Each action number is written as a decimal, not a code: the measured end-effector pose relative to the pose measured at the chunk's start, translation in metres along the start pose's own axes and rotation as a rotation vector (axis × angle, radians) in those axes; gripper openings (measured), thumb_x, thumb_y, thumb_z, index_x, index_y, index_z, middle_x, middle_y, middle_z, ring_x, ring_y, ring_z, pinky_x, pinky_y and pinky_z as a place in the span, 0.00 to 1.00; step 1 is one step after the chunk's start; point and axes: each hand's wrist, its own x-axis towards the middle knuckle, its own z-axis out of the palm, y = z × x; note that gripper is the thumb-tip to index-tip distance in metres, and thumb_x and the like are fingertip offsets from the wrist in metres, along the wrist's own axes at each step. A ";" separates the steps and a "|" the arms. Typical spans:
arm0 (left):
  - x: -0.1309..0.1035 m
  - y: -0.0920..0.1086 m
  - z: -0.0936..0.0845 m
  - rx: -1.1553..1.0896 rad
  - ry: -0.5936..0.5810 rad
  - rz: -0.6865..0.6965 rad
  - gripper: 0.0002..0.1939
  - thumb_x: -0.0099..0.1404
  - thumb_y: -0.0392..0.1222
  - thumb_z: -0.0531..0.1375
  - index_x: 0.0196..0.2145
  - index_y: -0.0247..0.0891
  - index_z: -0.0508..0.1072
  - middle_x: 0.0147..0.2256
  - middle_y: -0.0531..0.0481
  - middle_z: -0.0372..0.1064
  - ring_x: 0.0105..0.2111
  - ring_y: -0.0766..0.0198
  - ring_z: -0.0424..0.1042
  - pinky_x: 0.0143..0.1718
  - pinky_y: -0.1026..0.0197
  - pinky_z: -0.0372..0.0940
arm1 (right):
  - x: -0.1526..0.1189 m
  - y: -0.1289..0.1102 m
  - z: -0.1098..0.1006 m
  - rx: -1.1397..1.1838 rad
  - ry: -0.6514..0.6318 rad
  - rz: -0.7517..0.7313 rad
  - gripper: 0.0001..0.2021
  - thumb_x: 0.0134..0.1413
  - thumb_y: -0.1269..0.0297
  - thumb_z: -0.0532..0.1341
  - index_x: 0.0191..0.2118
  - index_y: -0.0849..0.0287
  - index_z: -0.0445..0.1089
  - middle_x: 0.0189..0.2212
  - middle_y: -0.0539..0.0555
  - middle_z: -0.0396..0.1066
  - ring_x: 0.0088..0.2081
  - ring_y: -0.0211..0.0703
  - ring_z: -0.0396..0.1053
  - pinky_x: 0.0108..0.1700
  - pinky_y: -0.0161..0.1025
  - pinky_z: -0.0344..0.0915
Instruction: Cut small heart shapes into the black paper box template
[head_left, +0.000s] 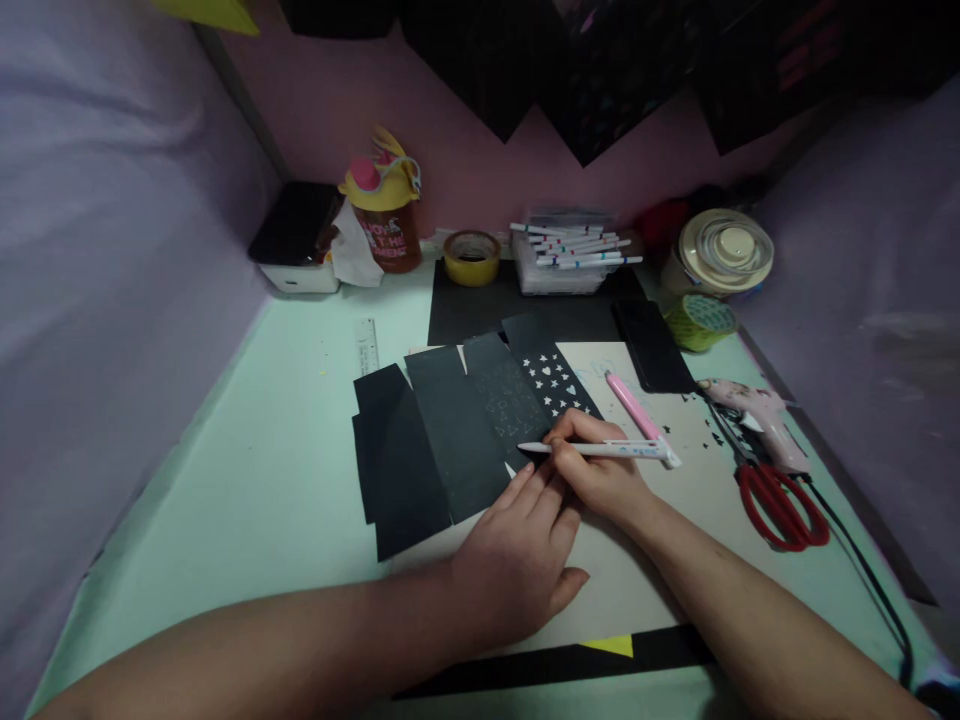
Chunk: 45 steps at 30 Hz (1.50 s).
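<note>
Pen (619, 450), slim and white, is clamped crosswise by fingers of the right hand (602, 478), tip pointed left at a pale-outlined black paper rectangle (499, 393), at whose near edge the left hand (517, 560) is laid, fingers flat

Card strips (459, 430) partly on sheet (622, 590), scissors (752, 468) at right, bottle (388, 235) behind, markers (577, 245) in box (562, 279)

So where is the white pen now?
In the head view, the white pen is right of centre, in the right hand, its tip at the lower part of the dark strip with outlined shapes, near the left hand.
</note>
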 end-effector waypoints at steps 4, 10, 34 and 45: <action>0.000 0.000 -0.001 0.000 -0.002 0.003 0.30 0.66 0.54 0.56 0.57 0.28 0.62 0.61 0.32 0.57 0.64 0.45 0.51 0.65 0.46 0.46 | 0.000 0.001 0.000 0.012 0.011 0.001 0.06 0.52 0.69 0.55 0.25 0.57 0.63 0.21 0.48 0.67 0.25 0.37 0.63 0.27 0.35 0.59; 0.001 0.000 0.000 0.002 0.004 -0.001 0.31 0.65 0.54 0.57 0.58 0.28 0.61 0.61 0.31 0.55 0.64 0.45 0.50 0.65 0.46 0.47 | 0.001 -0.001 0.000 0.003 0.026 -0.003 0.06 0.51 0.69 0.55 0.24 0.57 0.63 0.20 0.47 0.65 0.24 0.37 0.62 0.26 0.34 0.59; 0.002 0.001 -0.003 0.021 -0.044 -0.005 0.31 0.65 0.54 0.57 0.57 0.27 0.61 0.61 0.30 0.56 0.64 0.44 0.52 0.66 0.46 0.44 | -0.001 0.000 0.001 -0.016 -0.057 -0.017 0.06 0.56 0.65 0.57 0.29 0.58 0.68 0.23 0.49 0.71 0.26 0.38 0.68 0.30 0.35 0.64; 0.002 0.001 -0.002 -0.003 -0.027 -0.002 0.30 0.65 0.53 0.57 0.55 0.27 0.63 0.59 0.30 0.58 0.63 0.43 0.53 0.66 0.46 0.44 | 0.001 -0.003 0.001 -0.011 -0.057 -0.030 0.06 0.54 0.67 0.56 0.28 0.57 0.67 0.22 0.49 0.69 0.26 0.38 0.66 0.29 0.35 0.62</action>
